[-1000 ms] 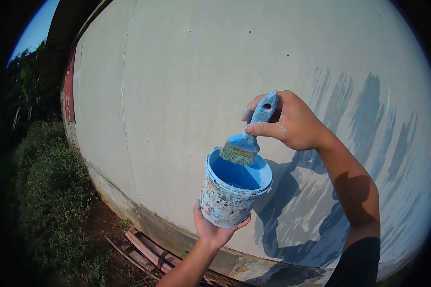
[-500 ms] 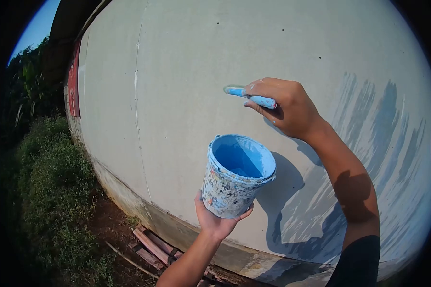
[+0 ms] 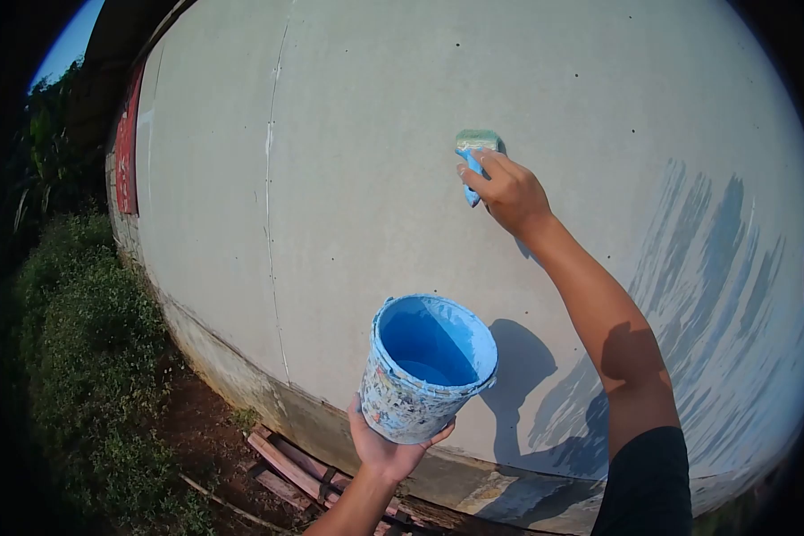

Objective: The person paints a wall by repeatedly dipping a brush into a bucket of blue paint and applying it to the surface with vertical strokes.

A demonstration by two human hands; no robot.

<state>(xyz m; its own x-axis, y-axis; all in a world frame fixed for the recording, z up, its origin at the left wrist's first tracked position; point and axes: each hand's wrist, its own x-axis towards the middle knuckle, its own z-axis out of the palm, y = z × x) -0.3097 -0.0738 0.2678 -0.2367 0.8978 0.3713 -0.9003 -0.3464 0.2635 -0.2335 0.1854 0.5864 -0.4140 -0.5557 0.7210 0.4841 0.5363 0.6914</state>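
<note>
A paint-spattered bucket with blue paint inside rests on my left hand, whose fingers curl round its base. It tilts a little, its mouth toward me. Higher up, my right hand grips a paintbrush by its blue handle. The brush's pale, greenish bristle end points up, right at the grey wall. To the right, a patch of light blue brush strokes covers part of the wall. Shadows of my arm and the bucket fall on the wall.
A vertical seam runs down the wall left of my hands. Pinkish wooden planks lie on the ground at the wall's foot. Green bushes grow at the left, and a red panel is at the wall's far edge.
My right hand has risen toward the wall and turned the brush from sideways to bristles up. The bucket in my left hand sits slightly lower and further left in view.
</note>
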